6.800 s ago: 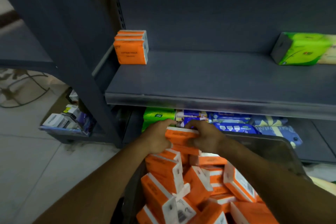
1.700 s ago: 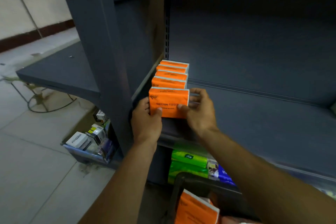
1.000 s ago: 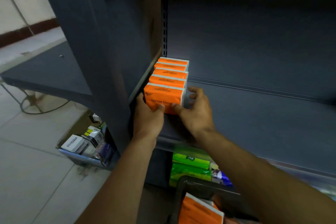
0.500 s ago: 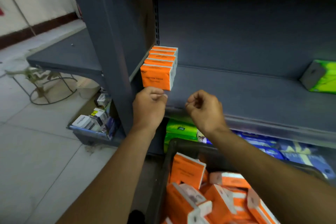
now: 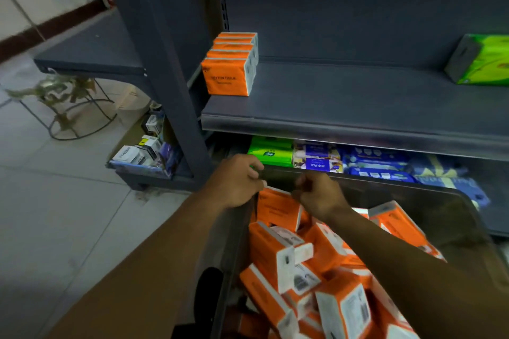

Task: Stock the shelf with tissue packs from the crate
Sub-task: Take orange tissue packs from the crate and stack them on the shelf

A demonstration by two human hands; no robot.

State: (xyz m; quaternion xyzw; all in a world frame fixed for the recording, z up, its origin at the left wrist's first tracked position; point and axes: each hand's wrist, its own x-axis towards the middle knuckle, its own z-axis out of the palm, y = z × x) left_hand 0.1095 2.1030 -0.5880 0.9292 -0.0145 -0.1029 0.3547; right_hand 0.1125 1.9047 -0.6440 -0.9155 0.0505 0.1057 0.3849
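A row of several orange tissue packs (image 5: 228,77) stands at the left end of the dark grey shelf (image 5: 344,102). Below it, the dark crate (image 5: 440,209) holds a loose pile of orange packs (image 5: 325,278). One orange pack (image 5: 278,209) stands upright at the crate's far left. My left hand (image 5: 237,181) is at that pack's top left corner and my right hand (image 5: 316,195) at its top right, both with curled fingers. Motion blur hides whether either hand grips it.
A green tissue pack (image 5: 484,60) lies at the shelf's right end. The lower shelf holds green packs (image 5: 271,153) and blue packs (image 5: 377,162). The shelf's upright post (image 5: 165,63) stands left, with small boxes (image 5: 143,154) at its foot and a wire stand (image 5: 68,107) beyond.
Both hands have let go of the front pack on the shelf and dropped to the crate, arriving at the upright orange pack. My view has tilted down.
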